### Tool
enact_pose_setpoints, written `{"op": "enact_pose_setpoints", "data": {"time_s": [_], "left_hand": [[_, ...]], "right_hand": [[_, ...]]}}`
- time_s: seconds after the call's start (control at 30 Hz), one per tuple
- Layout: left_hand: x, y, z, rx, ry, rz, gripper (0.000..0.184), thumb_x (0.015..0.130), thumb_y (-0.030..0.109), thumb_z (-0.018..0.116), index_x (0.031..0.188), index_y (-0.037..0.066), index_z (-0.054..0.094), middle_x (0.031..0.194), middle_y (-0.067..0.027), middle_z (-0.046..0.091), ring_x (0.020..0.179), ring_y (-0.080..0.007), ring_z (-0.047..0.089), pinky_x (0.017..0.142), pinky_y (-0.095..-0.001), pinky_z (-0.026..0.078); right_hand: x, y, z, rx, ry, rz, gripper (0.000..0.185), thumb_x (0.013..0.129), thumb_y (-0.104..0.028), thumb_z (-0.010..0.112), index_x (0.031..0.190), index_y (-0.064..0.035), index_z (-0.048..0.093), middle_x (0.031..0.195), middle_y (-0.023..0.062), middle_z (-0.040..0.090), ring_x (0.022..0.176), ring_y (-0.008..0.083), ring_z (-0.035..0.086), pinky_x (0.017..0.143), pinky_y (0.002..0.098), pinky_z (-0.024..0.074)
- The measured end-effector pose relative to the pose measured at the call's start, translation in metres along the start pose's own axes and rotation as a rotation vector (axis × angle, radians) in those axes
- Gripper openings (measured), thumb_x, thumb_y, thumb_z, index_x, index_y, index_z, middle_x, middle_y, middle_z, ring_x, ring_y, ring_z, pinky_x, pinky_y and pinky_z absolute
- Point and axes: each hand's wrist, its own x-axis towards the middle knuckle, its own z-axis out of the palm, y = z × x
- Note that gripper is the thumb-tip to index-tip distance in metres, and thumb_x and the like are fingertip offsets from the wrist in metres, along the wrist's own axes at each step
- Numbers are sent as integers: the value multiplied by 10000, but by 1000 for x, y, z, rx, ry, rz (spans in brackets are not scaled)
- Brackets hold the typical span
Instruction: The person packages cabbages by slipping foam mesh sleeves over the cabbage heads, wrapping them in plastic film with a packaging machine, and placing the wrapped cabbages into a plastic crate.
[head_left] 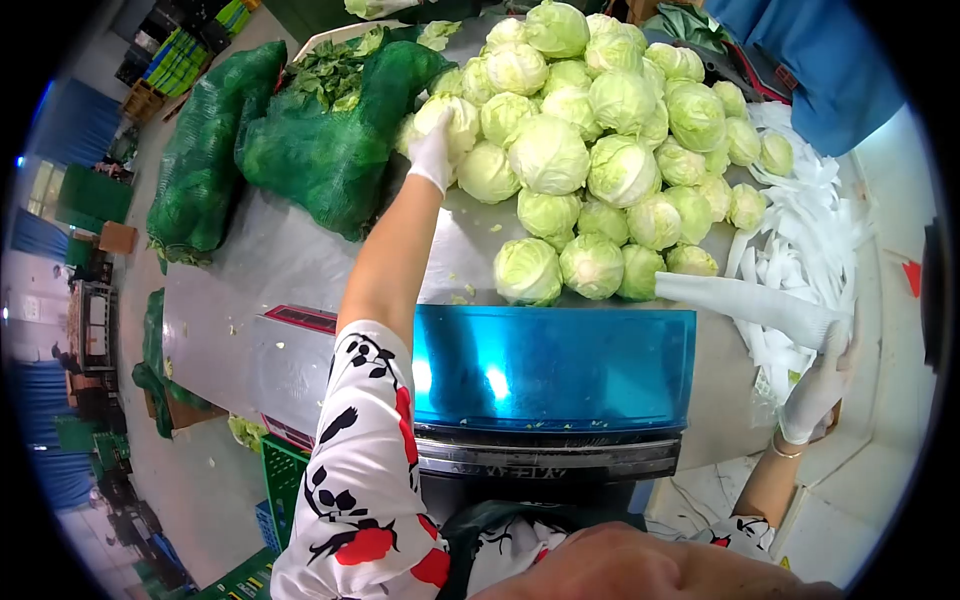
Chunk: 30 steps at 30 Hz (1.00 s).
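Note:
My left hand point(430, 152), in a white glove, reaches out to the left side of the cabbage pile. Its fingers lie over a pale green cabbage point(458, 118), partly hidden behind them. My right hand point(818, 388), also gloved, is at the far right, closed round one end of a long white mesh sleeve point(745, 296). That sleeve stretches leftward towards the lowest cabbages. Beyond it lies a heap of similar white strips point(800, 220). Several more cabbages point(548, 155) are stacked on the metal table point(230, 300).
Green mesh sacks point(215, 150) lie at the upper left, beside loose leaves point(325, 78). A shiny blue panel point(560, 365) with a black edge stands between my body and the cabbages. Green crates point(283, 480) are below left. Blue cloth point(830, 70) hangs at the upper right.

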Motion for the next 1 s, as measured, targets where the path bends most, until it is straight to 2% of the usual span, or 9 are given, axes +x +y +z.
{"op": "enact_pose_setpoints", "data": {"time_s": [0.07,0.17,0.27,0.3,0.47,0.67,0.73,0.87,1.0], "left_hand": [[-20,3,-9,-108,-79,73,733,791,343,809,1346,53,429,1333,-140,518,1088,-288,609,852,-471,533],[-7,-4,-59,-295,-382,-89,705,849,359,754,1405,94,413,1326,-111,547,1176,-268,563,945,-475,486],[-84,7,-91,-268,-681,-13,721,882,381,711,1448,77,384,1374,-107,525,1232,-258,538,1035,-452,442],[-115,8,-103,-161,-690,44,765,846,381,745,1447,70,388,1379,-107,523,1246,-260,531,1055,-437,428],[-277,-24,-134,582,-664,476,1018,566,340,922,1413,63,430,1398,-153,491,1291,-282,486,1106,-413,381],[-373,-46,-120,997,-698,717,1022,601,334,901,1441,61,387,1461,-199,384,1367,-385,371,1143,-440,306],[-394,-32,-116,1198,-606,847,1045,625,347,890,1470,56,349,1490,-210,354,1390,-385,345,1168,-432,262],[-449,-34,-113,514,-891,615,859,810,212,778,1498,19,302,1565,-196,273,1461,-321,255,1188,-394,199],[-474,-60,-119,-12,-778,163,262,904,18,647,1163,-14,649,1354,-145,573,1297,-212,494,1099,-342,366]], "right_hand": [[5,5,-3,266,-24,82,482,996,-106,524,1435,53,406,1335,158,559,1164,211,557,1006,320,433],[17,49,-35,-219,-226,-197,403,1025,-170,487,1361,48,447,1105,91,581,918,148,559,804,288,470],[22,60,-40,907,-474,569,338,1034,-196,469,1287,29,473,814,-7,481,691,67,455,599,226,409],[1,40,-17,948,-211,736,262,1036,-192,458,1206,3,501,723,-38,285,591,50,288,512,198,287],[-73,4,24,512,-685,704,335,1004,-271,537,1188,7,505,741,-37,435,575,42,390,513,200,331],[-134,-37,49,538,-1077,728,203,877,-182,644,948,6,611,757,65,617,608,120,568,559,222,456],[-151,-56,49,373,-1064,677,184,885,-111,625,990,34,668,836,95,662,730,151,624,646,256,504],[-199,-90,57,47,-793,-530,309,819,-37,654,1123,-55,708,1201,138,635,1162,324,546,1033,399,409],[-225,-89,46,1,-606,-492,295,832,-34,661,1123,12,679,1222,156,626,1116,290,584,1028,372,427]]}}
